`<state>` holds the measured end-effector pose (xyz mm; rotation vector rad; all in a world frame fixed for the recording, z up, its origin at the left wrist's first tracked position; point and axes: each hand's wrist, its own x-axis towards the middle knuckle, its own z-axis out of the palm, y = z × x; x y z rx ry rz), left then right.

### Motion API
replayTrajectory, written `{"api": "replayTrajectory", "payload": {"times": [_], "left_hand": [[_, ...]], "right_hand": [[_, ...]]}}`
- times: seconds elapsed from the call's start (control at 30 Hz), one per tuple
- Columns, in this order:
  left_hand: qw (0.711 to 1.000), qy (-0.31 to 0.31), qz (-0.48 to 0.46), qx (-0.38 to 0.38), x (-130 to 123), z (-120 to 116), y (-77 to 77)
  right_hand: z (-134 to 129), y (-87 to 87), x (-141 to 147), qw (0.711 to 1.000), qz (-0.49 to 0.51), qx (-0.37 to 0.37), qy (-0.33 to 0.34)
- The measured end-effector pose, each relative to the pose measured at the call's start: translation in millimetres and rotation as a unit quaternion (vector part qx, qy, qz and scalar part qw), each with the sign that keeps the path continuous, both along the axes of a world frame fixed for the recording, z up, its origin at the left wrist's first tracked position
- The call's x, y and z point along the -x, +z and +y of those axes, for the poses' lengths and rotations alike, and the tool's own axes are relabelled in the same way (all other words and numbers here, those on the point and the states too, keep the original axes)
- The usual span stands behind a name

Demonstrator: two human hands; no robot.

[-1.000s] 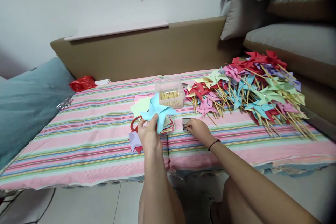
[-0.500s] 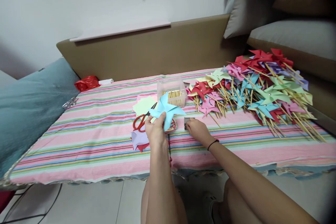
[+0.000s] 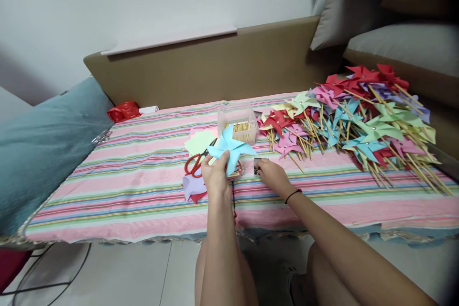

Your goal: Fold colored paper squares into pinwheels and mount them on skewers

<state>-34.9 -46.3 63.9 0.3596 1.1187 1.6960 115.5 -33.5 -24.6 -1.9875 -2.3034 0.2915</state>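
Note:
My left hand (image 3: 215, 173) pinches a light-blue paper pinwheel (image 3: 234, 147), its folded blades facing up. My right hand (image 3: 274, 176) is closed, its fingertips down at a small dark tray (image 3: 256, 164) on the cloth. What the fingertips grip there, if anything, is too small to make out. Left of the pinwheel lie red-handled scissors (image 3: 193, 165), partly on pale green paper sheets (image 3: 201, 143). A lilac paper piece (image 3: 192, 187) rests nearer, over some red paper. Behind the pinwheel stands a clear plastic box (image 3: 229, 114) of short wooden sticks.
A large heap of finished pinwheels (image 3: 375, 126) on sticks covers the right side. The striped cloth (image 3: 136, 172) lies over the seat. At the far left are a red plastic bag (image 3: 124, 112), a white item (image 3: 148, 109) and a small shiny packet (image 3: 102, 137).
The whole view has shifted slightly, so things appear a little to the right. Both hands keep nearly the same places, the left with the pinwheel and the right at the small tray.

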Motion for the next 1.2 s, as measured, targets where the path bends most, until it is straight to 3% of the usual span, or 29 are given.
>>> {"api": "replayTrajectory", "payload": {"times": [0.53, 0.9, 1.2], "left_hand": [[0.996, -0.027, 0.089, -0.003, -5.9, -4.7, -0.2], [0.994, -0.023, 0.106, -0.001, -3.1, -3.8, -3.7], [0.994, -0.033, 0.100, -0.001, -0.2, -4.7, -4.4]], "right_hand": [[0.1, -6.2, 10.8, 1.000, -0.024, -0.006, -0.009], [2.3, -4.5, 19.5, 0.998, -0.041, 0.009, -0.041], [4.9, -2.5, 12.6, 0.999, -0.048, 0.009, -0.020]]}}
